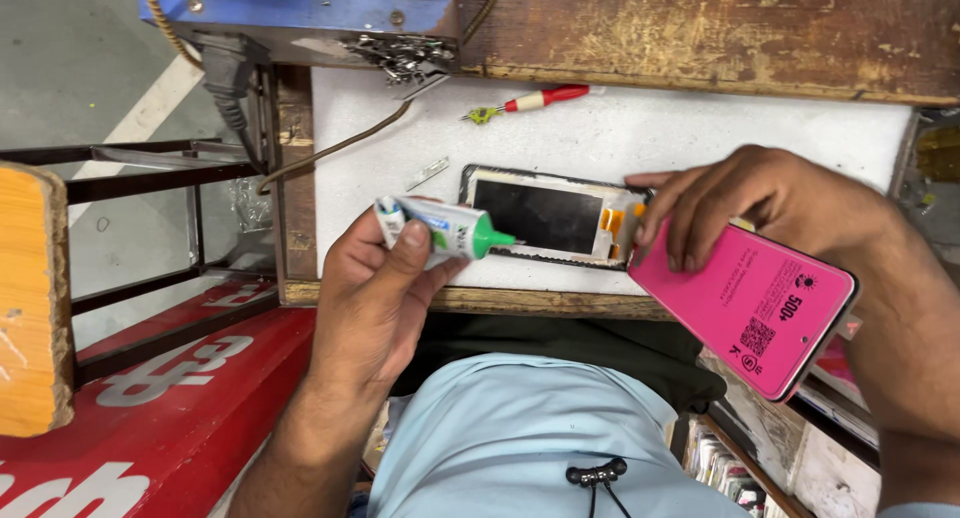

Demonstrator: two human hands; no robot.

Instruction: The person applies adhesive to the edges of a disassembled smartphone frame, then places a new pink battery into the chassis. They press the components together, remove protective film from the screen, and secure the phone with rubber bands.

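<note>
Glue tube in your left hand, pink phone panel in your right.

Your left hand (pixel 375 278) has its grip closed around a small glue tube (pixel 445 228), green nozzle at the opened phone (pixel 550 218) lying on the white table (pixel 700 138). Your right hand (pixel 760 203) clasps a pink phone panel (pixel 745 303) at the table's front edge. A red-handled screwdriver (pixel 530 101) lies farther back.

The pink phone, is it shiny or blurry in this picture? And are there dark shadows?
In the head view, the pink phone is sharp, with soft shine rather than glare. The right hand on it and the left hand holding the glue tube look crisp too. Light is even, and shadows on the white bench top are faint. Edges bend slightly.
</note>
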